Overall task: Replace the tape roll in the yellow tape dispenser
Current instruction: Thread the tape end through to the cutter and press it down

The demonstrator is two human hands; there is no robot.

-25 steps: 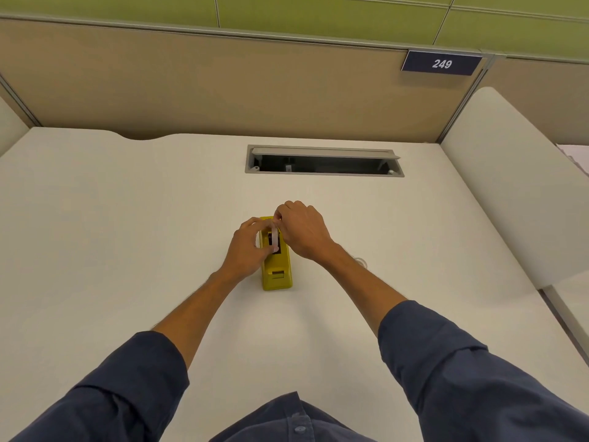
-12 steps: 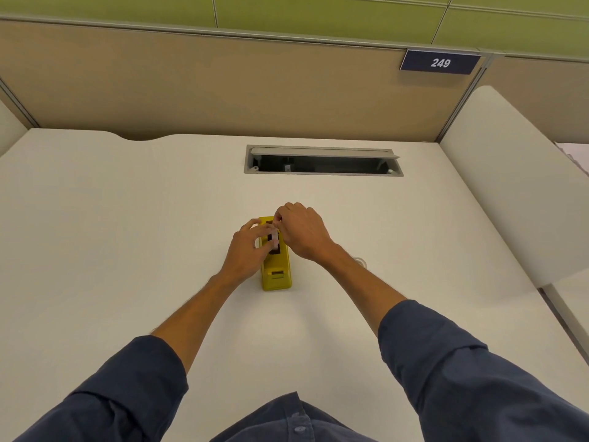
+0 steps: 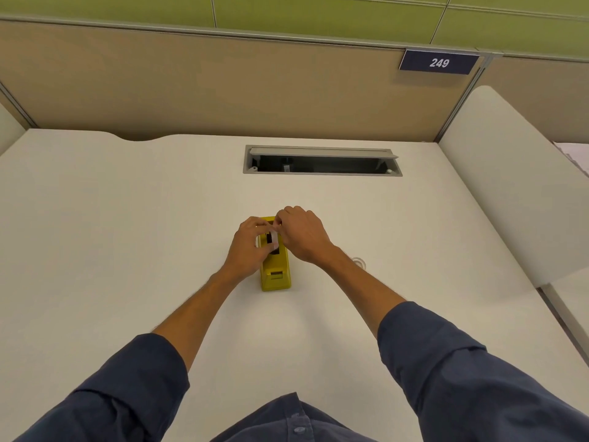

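The yellow tape dispenser [image 3: 276,272] stands on the white desk [image 3: 127,237], its cutter end toward me. A translucent tape roll [image 3: 274,235] sits in the dispenser's slot, partly hidden by fingers. My left hand [image 3: 250,250] grips the dispenser's left side, thumb and fingers against the roll. My right hand [image 3: 302,236] comes in from the right, its fingertips pinched on the top of the roll above the slot.
A small clear ring-shaped object [image 3: 358,262] lies on the desk behind my right wrist. An open grey cable tray [image 3: 322,162] is sunk into the desk farther back. A tan partition [image 3: 191,87] closes the far side; a white curved panel [image 3: 516,193] rises at right.
Both hands stay at the dispenser. My left fingers have shifted slightly over the roll; the dispenser has not moved.
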